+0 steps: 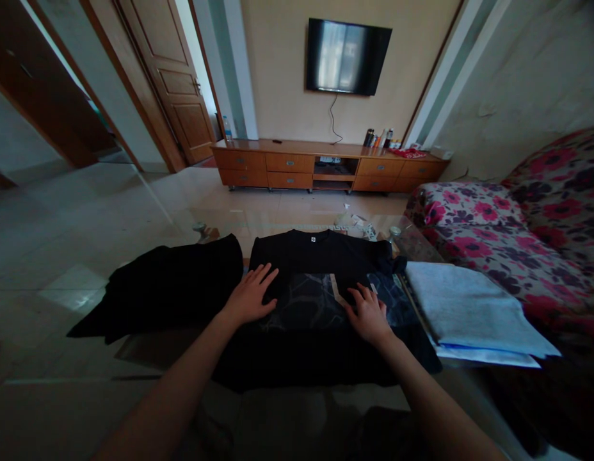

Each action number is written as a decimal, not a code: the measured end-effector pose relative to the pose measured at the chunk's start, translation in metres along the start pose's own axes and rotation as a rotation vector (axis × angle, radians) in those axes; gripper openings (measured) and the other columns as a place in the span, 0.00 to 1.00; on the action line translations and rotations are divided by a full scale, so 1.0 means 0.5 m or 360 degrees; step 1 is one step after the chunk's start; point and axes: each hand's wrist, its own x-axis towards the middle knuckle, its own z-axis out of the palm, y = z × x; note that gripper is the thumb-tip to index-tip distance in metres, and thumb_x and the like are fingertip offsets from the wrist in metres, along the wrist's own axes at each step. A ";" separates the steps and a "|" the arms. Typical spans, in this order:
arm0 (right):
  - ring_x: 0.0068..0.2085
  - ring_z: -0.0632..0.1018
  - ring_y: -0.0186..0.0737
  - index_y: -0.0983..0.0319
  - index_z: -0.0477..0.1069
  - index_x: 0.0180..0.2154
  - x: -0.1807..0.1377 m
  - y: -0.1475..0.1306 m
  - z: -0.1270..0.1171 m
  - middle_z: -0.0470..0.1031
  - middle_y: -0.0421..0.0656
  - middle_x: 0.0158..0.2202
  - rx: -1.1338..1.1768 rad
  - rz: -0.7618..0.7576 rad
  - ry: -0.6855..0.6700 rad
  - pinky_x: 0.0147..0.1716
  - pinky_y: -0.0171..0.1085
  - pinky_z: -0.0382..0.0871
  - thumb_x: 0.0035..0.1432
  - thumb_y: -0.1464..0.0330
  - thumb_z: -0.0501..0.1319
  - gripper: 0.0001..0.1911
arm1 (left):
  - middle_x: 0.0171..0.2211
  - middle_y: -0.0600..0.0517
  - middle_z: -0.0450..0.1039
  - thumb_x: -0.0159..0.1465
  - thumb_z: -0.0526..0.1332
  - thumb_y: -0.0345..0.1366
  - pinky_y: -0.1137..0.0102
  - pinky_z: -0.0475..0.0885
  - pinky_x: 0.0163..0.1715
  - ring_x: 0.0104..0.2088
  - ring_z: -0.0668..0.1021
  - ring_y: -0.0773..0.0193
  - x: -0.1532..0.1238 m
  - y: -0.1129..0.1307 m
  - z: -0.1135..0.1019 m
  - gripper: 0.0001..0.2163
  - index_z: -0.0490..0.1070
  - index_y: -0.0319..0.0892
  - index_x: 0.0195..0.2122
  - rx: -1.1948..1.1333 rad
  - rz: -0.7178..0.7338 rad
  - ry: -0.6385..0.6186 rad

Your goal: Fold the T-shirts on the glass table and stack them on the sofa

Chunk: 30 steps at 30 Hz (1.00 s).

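Observation:
A black T-shirt (pixel 301 362) lies spread out on a glass table, its neckline at the far side with a small white label inside. Across its middle runs a dark grey patterned area (pixel 304 298) with a pale strip; I cannot tell whether it is a print or a separate piece. My left hand (pixel 251 298) rests flat on the shirt's left part, fingers spread. On the right part lies my right hand (pixel 369 315), palm down, fingers slightly bent and apart, beside the pale strip. Neither hand holds anything.
Another black garment (pixel 172 288) lies left of the shirt. To the right is a stack of light cloth or sheets (pixel 465 310). A flowered sofa (pixel 479 208) stands at the right. Beyond the table are a low wooden cabinet (pixel 290 163) and a wall television (pixel 347 57).

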 end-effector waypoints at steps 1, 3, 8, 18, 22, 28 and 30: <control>0.73 0.52 0.57 0.54 0.60 0.70 -0.001 0.004 0.005 0.51 0.48 0.74 -0.0017 -0.0002 -0.0014 0.65 0.64 0.52 0.71 0.54 0.50 0.30 | 0.76 0.45 0.46 0.67 0.59 0.52 0.50 0.54 0.70 0.73 0.55 0.45 -0.005 -0.006 0.007 0.38 0.49 0.49 0.75 0.0004 -0.0037 -0.0025; 0.75 0.46 0.57 0.49 0.53 0.73 -0.002 0.011 0.015 0.45 0.44 0.76 -0.0063 -0.0006 -0.0040 0.67 0.67 0.44 0.72 0.50 0.46 0.32 | 0.76 0.44 0.46 0.68 0.56 0.56 0.50 0.54 0.70 0.74 0.54 0.45 -0.015 -0.017 0.017 0.37 0.49 0.47 0.75 0.0007 -0.0076 -0.0073; 0.76 0.40 0.56 0.44 0.47 0.74 -0.004 0.021 0.025 0.38 0.40 0.77 -0.0156 -0.0015 -0.0059 0.68 0.68 0.38 0.73 0.47 0.41 0.33 | 0.76 0.45 0.44 0.70 0.50 0.60 0.52 0.51 0.71 0.75 0.51 0.48 -0.034 -0.032 0.034 0.37 0.51 0.46 0.75 0.0047 -0.0126 -0.0059; 0.76 0.40 0.57 0.45 0.45 0.74 -0.024 0.014 0.038 0.39 0.41 0.77 -0.0240 -0.0037 -0.0002 0.66 0.71 0.36 0.73 0.47 0.40 0.33 | 0.76 0.41 0.43 0.69 0.48 0.64 0.51 0.50 0.71 0.75 0.49 0.46 -0.064 -0.027 0.044 0.41 0.50 0.40 0.75 0.0103 -0.0236 -0.0076; 0.75 0.42 0.60 0.47 0.48 0.74 -0.037 0.010 0.036 0.41 0.44 0.77 -0.0170 -0.0085 -0.0058 0.65 0.73 0.38 0.72 0.47 0.42 0.34 | 0.75 0.38 0.48 0.68 0.47 0.65 0.50 0.53 0.70 0.74 0.53 0.43 -0.075 -0.010 0.036 0.42 0.56 0.37 0.73 0.0129 -0.0341 -0.0114; 0.62 0.68 0.58 0.56 0.72 0.60 0.041 0.046 -0.021 0.67 0.52 0.64 0.0350 0.0109 0.0270 0.59 0.60 0.62 0.67 0.53 0.53 0.26 | 0.68 0.37 0.63 0.74 0.43 0.56 0.51 0.54 0.70 0.70 0.63 0.46 -0.042 0.032 0.023 0.31 0.71 0.37 0.61 0.0157 -0.0416 0.0125; 0.59 0.69 0.58 0.60 0.76 0.53 0.082 0.079 -0.043 0.70 0.55 0.59 0.0587 0.0425 0.0602 0.58 0.58 0.62 0.63 0.57 0.57 0.23 | 0.70 0.39 0.60 0.74 0.44 0.53 0.53 0.54 0.71 0.71 0.61 0.48 -0.030 0.042 0.026 0.30 0.68 0.37 0.64 0.0140 -0.0368 0.0166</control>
